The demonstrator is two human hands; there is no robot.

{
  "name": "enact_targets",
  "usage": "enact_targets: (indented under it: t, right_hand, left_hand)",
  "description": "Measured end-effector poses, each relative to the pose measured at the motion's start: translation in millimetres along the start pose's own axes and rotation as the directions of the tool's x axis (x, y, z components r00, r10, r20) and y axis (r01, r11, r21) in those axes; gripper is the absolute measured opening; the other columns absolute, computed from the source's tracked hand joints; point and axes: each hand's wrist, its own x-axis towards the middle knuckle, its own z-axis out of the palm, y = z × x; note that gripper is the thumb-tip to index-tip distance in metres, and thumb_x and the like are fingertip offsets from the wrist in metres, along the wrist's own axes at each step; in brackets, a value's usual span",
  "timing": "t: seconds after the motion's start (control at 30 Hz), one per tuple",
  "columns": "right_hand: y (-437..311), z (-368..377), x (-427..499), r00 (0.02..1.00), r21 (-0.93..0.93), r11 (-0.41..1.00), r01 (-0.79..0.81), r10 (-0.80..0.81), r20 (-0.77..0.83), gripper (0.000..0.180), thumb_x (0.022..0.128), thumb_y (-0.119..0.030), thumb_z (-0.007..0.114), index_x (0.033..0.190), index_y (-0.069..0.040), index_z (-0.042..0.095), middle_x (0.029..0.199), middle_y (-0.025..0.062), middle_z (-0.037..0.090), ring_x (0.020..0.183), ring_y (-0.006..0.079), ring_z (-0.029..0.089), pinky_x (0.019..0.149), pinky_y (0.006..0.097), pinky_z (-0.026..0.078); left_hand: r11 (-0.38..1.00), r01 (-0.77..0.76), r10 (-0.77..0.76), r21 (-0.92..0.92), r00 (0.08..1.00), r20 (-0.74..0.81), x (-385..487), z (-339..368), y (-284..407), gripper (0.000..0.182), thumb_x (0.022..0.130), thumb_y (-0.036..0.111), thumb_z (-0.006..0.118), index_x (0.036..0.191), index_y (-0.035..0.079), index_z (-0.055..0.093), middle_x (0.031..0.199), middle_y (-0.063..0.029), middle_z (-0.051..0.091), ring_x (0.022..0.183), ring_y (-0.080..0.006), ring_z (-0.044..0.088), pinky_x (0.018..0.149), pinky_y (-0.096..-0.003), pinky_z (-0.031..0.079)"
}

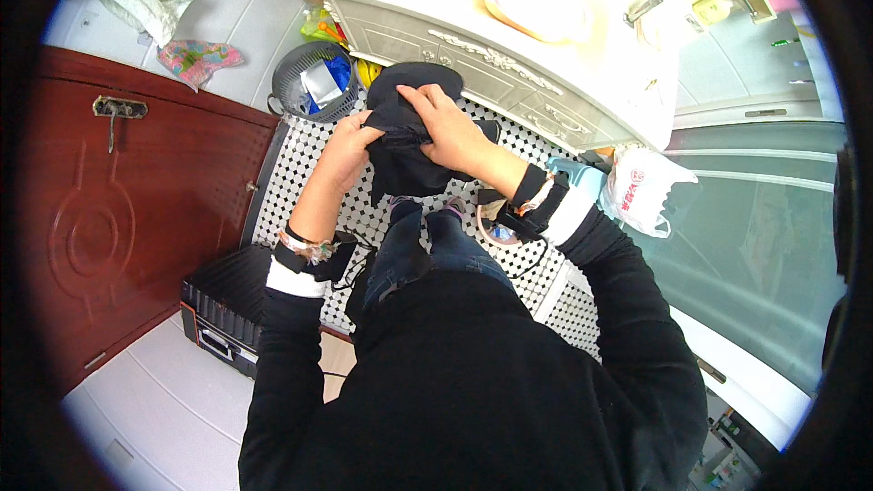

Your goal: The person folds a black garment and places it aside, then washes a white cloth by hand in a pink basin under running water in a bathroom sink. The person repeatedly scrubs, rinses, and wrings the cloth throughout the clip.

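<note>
Both of my hands are on a black cloth item (412, 174), held up over the tiled floor in front of my legs. Its far end is rounded and stiff like a hat brim, while the near part hangs in loose folds. My left hand (351, 146) pinches the left edge between thumb and fingers. On the right side, my right hand (447, 126) grips the cloth, its fingers spread over the upper face and its thumb lower down. Folds hide the cloth's underside and some fingertips. Dark straps and bands circle both wrists.
A washbasin cabinet (470, 61) stands ahead, with a basin (525, 3) on its counter. Left of it is a grey basket (283, 78) holding packaging. A red-brown door (157, 198) and black case (225, 307) flank me left; a white plastic bag (644, 184) hangs right, near glass panels (743, 232).
</note>
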Motion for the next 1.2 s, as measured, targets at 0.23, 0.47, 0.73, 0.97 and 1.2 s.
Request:
enact_targets:
  t: [0.23, 0.47, 0.73, 0.97, 1.2]
  right_hand:
    - [33.8, 10.6, 16.3, 0.725, 0.715, 0.309, -0.627, 0.568, 0.39, 0.033, 0.056, 0.01, 0.047, 0.084, 0.002, 0.064, 0.071, 0.0067, 0.061, 0.064, 0.0194, 0.056, 0.06, 0.03, 0.046]
    - [35.7, 4.5, 11.2, 0.781, 0.845, -0.105, -0.525, 0.335, 0.527, 0.033, 0.057, 0.012, 0.044, 0.086, 0.007, 0.059, 0.078, 0.0101, 0.06, 0.065, 0.0198, 0.057, 0.06, 0.0283, 0.048]
    - [47.9, 24.1, 11.9, 0.882, 0.736, 0.52, -0.432, 0.414, 0.225, 0.015, 0.074, -0.006, 0.064, 0.086, -0.004, 0.056, 0.077, 0.0012, 0.056, 0.071, 0.0092, 0.052, 0.065, 0.0235, 0.043]
    - [7.6, -1.7, -2.5, 0.973, 0.374, 0.922, -0.1, 0.169, -0.159, 0.029, 0.076, -0.029, 0.069, 0.078, -0.003, 0.056, 0.073, 0.0073, 0.051, 0.065, 0.0197, 0.052, 0.062, 0.0299, 0.043]
    - [8.2, -10.4, 7.7, 0.954, 0.571, 0.783, -0.247, 0.298, 0.004, 0.024, 0.088, -0.022, 0.055, 0.076, -0.002, 0.057, 0.074, 0.0052, 0.058, 0.068, 0.0173, 0.055, 0.063, 0.0305, 0.044]
  left_hand:
    - [0.938, 0.027, 0.038, -0.346, 0.983, 0.179, -8.6, 8.9, -13.7, 0.041, 0.072, 0.001, 0.055, 0.113, -0.002, 0.05, 0.11, -0.0119, 0.058, 0.101, -0.0208, 0.056, 0.093, -0.0332, 0.041]
    - [0.989, 0.03, -0.024, 0.148, 0.999, -0.042, 6.6, 0.3, -22.8, 0.042, 0.077, -0.002, 0.052, 0.119, 0.0, 0.048, 0.11, -0.0091, 0.057, 0.102, -0.0194, 0.054, 0.09, -0.0318, 0.041]
    - [0.839, 0.065, 0.095, -0.54, 0.96, 0.263, -3.5, 7.9, -32.4, 0.043, 0.087, 0.023, 0.049, 0.124, 0.001, 0.044, 0.124, -0.0113, 0.051, 0.115, -0.0251, 0.048, 0.1, -0.0397, 0.034]
    - [0.882, -0.035, 0.095, -0.469, 0.99, 0.105, 0.1, 5.6, -10.7, 0.034, 0.088, 0.02, 0.05, 0.115, -0.002, 0.051, 0.114, -0.0113, 0.057, 0.106, -0.0222, 0.054, 0.095, -0.0353, 0.039]
    - [0.994, -0.066, 0.062, -0.086, 0.997, -0.042, 0.7, 14.2, -14.0, 0.029, 0.077, 0.002, 0.061, 0.105, -0.003, 0.056, 0.094, -0.0068, 0.063, 0.082, -0.0137, 0.06, 0.076, -0.0262, 0.048]
